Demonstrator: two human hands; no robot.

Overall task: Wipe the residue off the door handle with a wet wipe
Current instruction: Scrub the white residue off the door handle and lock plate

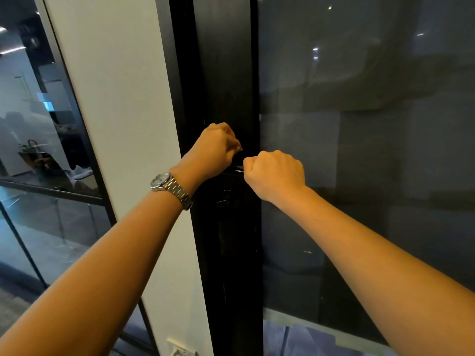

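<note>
The black door handle [237,170] sits on the black door frame [226,73] at mid height. Only a short stretch with a pale glint shows between my hands. My left hand [214,150], with a metal watch on its wrist, is curled against the frame just above and left of the handle, fingertips pinched together. My right hand [275,173] is closed in a fist over the handle's right end. No wet wipe shows in either hand. The rest of the handle is hidden behind my fingers.
Dark glass door panel [359,150] fills the right side. A white wall post [123,124] stands left of the frame, with a glass partition [38,150] and an office behind it. A lock plate [223,201] sits below the handle.
</note>
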